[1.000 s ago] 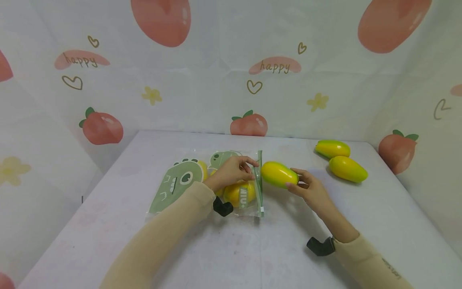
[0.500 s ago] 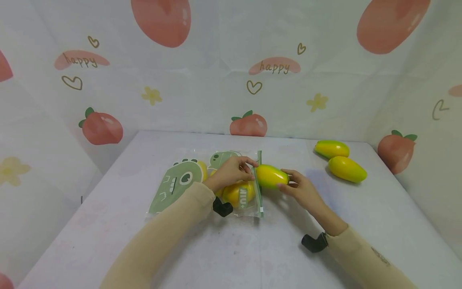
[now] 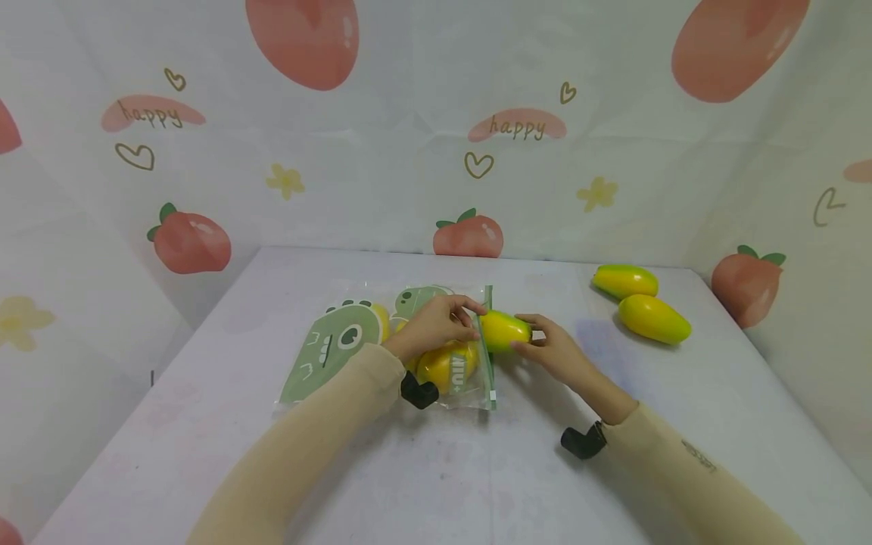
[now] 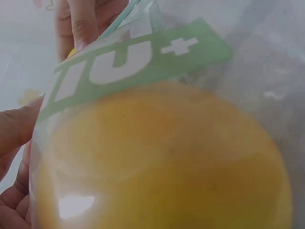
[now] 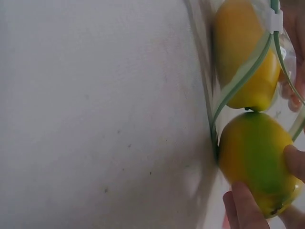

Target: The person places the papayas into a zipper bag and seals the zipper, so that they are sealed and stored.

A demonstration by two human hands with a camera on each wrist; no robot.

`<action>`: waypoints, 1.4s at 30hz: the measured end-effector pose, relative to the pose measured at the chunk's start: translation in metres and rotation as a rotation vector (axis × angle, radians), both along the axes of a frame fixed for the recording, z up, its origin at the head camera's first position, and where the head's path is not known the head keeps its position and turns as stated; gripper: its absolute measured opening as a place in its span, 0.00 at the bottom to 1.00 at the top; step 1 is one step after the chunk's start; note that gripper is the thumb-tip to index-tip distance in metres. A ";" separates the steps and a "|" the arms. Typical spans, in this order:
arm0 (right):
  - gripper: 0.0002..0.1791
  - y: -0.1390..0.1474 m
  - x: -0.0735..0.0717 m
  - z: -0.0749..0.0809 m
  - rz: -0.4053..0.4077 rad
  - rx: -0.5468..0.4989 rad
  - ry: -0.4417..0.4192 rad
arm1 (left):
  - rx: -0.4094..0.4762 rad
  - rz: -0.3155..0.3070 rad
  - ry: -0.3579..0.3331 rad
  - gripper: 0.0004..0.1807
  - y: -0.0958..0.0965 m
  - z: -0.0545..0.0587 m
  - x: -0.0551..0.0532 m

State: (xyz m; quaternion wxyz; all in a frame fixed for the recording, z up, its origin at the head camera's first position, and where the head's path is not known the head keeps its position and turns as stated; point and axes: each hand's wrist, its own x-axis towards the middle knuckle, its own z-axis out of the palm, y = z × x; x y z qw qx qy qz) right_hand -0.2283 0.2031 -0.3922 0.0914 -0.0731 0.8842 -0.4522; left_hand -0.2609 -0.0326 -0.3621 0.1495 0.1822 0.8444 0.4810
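Note:
A clear zip bag with a green dinosaur print lies on the table, its green-edged mouth facing right. Inside it shows a yellow fruit, large through the plastic in the left wrist view. My left hand pinches the bag's upper layer near the mouth. My right hand holds an oblong yellow-green fruit, mango- or papaya-like, by its stem end between thumb and fingers. In the right wrist view, this held fruit sits in the parted mouth, close against a bagged fruit. Its far end is partly hidden in the head view.
Two more yellow-green fruits lie at the back right, one fruit behind the other fruit. A white table carries everything. Behind stands a white cloth backdrop with peach prints. A white slider sits on the bag's zip.
My right hand has moved left, carrying the fruit from just outside the bag's mouth partly into it. My left hand and the bag have hardly moved.

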 end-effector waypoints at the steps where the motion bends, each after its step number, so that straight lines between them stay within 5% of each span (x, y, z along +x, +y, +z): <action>1: 0.32 -0.001 -0.001 0.000 0.007 -0.001 -0.001 | 0.000 -0.001 0.002 0.17 0.000 0.000 0.000; 15: 0.32 -0.007 -0.008 -0.004 0.041 0.000 -0.023 | 0.033 -0.008 0.007 0.18 0.001 0.000 -0.002; 27: 0.28 -0.017 -0.008 -0.008 -0.021 -0.063 -0.093 | 0.051 -0.013 0.005 0.18 0.000 0.000 -0.002; 42: 0.25 -0.030 -0.006 -0.008 0.004 -0.069 -0.036 | 0.061 -0.023 0.020 0.18 0.000 -0.002 -0.002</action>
